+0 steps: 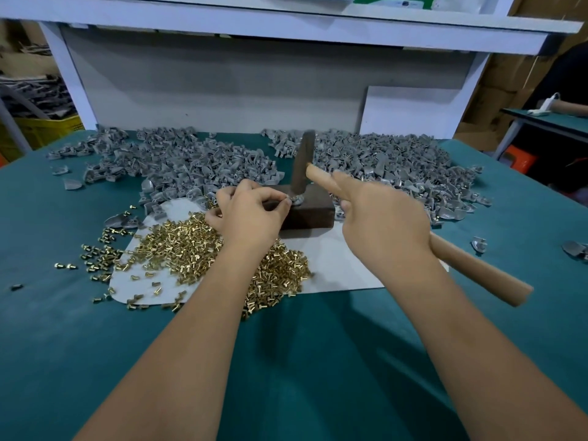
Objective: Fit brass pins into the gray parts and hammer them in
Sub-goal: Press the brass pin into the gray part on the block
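The hammer [304,163] head is motion-blurred above the dark block [310,213], so its outline and its contact with the part below cannot be determined. The right hand [378,224] is also blurred and covers the middle of the wooden handle. The left hand [251,214] hides most of the gray part [296,199] it pinches on the block; whether a pin sits in that part is too small to tell. The left forearm covers part of the brass pins [178,246] near the block. The tabletop [47,345] is cut off by the left, right and bottom edges.
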Demonstrator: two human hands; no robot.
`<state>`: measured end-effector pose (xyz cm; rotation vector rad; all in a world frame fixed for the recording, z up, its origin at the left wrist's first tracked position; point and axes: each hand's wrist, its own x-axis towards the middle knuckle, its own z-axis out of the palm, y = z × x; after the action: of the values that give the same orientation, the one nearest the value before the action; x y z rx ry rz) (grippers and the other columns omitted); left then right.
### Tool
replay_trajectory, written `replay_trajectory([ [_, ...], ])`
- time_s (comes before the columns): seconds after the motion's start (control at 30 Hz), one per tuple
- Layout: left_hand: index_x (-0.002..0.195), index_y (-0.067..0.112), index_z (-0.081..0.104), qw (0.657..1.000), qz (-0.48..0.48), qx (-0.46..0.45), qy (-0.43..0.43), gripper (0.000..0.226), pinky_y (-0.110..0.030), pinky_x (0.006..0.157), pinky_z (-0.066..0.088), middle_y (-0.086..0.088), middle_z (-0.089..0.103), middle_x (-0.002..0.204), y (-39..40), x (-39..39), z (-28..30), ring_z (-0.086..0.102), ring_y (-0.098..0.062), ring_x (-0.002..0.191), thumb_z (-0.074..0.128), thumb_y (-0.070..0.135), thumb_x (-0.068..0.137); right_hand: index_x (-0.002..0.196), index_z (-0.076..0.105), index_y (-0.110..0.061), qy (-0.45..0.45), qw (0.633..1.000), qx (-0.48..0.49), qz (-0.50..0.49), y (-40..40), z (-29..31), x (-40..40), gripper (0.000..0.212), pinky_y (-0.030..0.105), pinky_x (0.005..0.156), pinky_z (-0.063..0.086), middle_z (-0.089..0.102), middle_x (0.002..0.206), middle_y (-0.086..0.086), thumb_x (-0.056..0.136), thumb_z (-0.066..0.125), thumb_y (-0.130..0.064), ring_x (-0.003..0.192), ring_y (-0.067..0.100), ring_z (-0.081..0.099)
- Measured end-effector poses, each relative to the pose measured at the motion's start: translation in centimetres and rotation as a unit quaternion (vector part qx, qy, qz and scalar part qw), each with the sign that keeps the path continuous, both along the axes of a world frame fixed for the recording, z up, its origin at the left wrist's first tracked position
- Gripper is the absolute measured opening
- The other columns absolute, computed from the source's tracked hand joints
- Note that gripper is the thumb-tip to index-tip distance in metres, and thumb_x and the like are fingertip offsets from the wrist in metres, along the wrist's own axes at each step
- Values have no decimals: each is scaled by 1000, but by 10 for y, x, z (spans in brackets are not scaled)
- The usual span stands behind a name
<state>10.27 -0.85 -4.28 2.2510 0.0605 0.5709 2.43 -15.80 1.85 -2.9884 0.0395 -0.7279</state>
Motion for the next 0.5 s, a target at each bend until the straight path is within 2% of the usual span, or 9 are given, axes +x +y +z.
replay_trajectory([
  [0.13,68,46,61,1000,10,9,-13,19,-45,96,18,19,57,107,-1,0,-2,32,-18,121,74,51,81,142,34,-40,-115,993,35,-11,-2,7,0,56,29,52,31,53,83,-1,93,53,-20,61,22,43],
  [0.17,69,46,61,1000,9,9,-12,18,-45,96,18,19,57,106,-1,0,-2,32,-19,121,74,50,81,142,34,-39,-121,992,33,-8,-2,5,-2,57,29,52,31,56,85,0,92,53,-19,60,23,46],
  [0.23,69,46,62,1000,5,0,-8,18,-42,94,17,21,54,104,-1,-1,-1,31,-17,121,74,50,82,142,31,-40,-69,998,3,6,0,-1,-5,58,30,54,33,61,94,2,93,50,-17,66,27,54],
  [0.3,71,46,63,1000,-1,-4,1,16,-39,90,14,22,50,103,0,-1,-1,29,-15,120,72,51,83,142,28,-41,-5,1000,-19,10,2,-7,-3,57,31,57,33,61,100,2,95,47,-17,70,27,52],
  [0.33,70,46,63,1000,-2,-6,5,16,-40,91,15,22,50,103,0,-1,-1,28,-14,121,72,51,83,142,29,-42,-2,1000,-12,6,1,-5,-2,56,31,57,32,60,99,2,95,47,-17,69,26,48],
  [0.43,69,45,63,1000,11,-10,4,17,-43,100,17,23,49,104,-2,0,-1,29,-15,125,73,50,82,141,31,-41,-77,997,15,-7,-1,3,2,56,31,53,31,49,83,0,94,50,-18,63,24,43],
  [0.5,70,45,64,1000,11,-3,-2,16,-45,101,18,22,50,104,-2,0,-2,30,-16,125,74,49,82,141,32,-40,-109,994,16,-12,-2,3,1,57,30,52,32,47,81,-1,93,51,-18,61,25,47],
])
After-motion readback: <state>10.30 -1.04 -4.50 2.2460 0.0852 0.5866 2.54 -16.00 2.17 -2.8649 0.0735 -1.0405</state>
